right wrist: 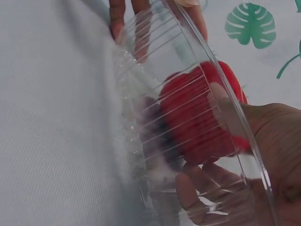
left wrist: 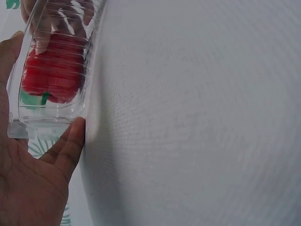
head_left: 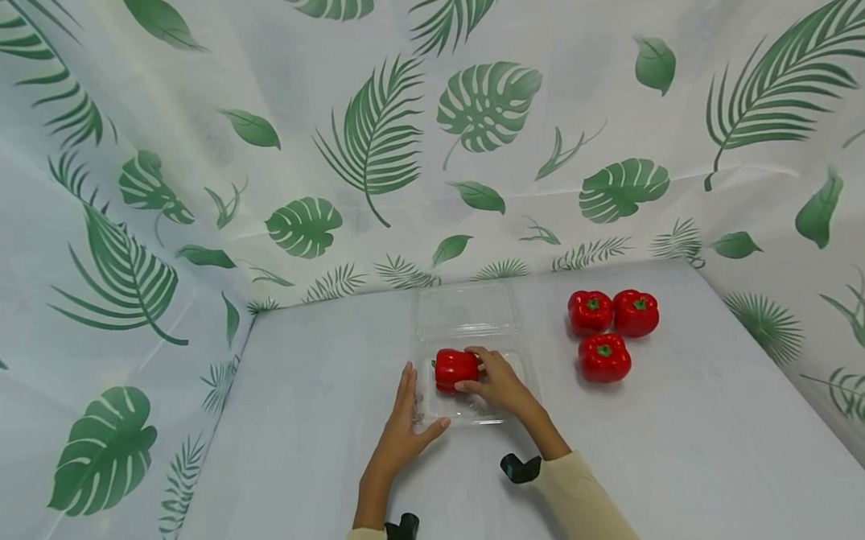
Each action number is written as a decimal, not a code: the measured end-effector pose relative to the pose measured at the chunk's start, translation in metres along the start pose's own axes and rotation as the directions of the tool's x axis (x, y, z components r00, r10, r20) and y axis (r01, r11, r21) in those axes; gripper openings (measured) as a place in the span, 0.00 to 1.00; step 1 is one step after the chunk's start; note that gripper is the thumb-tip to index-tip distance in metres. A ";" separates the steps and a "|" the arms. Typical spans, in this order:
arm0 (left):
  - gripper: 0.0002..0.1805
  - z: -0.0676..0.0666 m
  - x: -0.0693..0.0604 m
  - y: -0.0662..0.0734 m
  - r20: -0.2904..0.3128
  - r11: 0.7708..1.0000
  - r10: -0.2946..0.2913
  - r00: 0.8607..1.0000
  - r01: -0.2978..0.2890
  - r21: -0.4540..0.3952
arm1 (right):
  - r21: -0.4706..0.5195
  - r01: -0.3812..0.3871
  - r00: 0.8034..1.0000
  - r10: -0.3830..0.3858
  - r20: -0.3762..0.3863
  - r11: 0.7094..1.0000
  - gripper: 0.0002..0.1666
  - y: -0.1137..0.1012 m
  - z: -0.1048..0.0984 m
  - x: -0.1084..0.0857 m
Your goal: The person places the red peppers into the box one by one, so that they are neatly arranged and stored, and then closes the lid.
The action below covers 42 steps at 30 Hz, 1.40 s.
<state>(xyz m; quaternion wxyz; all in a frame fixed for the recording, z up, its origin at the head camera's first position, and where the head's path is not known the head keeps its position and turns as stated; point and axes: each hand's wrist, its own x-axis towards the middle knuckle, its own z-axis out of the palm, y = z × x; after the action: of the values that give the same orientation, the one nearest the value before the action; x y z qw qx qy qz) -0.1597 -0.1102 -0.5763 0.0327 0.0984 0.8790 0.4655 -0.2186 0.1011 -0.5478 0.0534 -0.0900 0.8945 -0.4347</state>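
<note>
White backdrop point(head_left: 428, 165) (green leaves point(head_left: 654, 65)), pale tabletop point(head_left: 309, 436)

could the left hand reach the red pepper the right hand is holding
Probably yes: the left hand is beside the clear box, the lid lies open, and the side of the red pepper nearest that hand looks uncovered from above.

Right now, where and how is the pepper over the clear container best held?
Probably hold the pepper by the end opposite its stem, from the right: it lies sideways, stem leftward, and the left hand is on that side.
</note>
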 end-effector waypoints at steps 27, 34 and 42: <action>0.58 0.000 -0.001 0.000 -0.011 1.000 -0.001 1.000 0.001 0.004 | 0.019 -0.017 0.998 0.018 -0.060 1.000 0.44 -0.017 0.016 0.012; 0.58 0.003 0.000 -0.001 -0.026 1.000 0.002 1.000 -0.002 0.005 | 0.024 -0.008 0.998 0.009 -0.068 1.000 0.43 -0.019 0.017 0.013; 0.58 0.004 0.000 -0.001 -0.035 1.000 0.002 0.999 -0.002 -0.006 | 0.011 -0.006 0.999 0.006 -0.047 1.000 0.44 -0.017 0.019 0.015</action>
<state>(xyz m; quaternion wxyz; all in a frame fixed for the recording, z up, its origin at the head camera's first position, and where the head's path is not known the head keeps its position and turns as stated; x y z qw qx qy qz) -0.1589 -0.1074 -0.5796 0.0174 0.0911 0.8778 0.4700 -0.2279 0.0734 -0.5466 0.0339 -0.0766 0.8934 -0.4415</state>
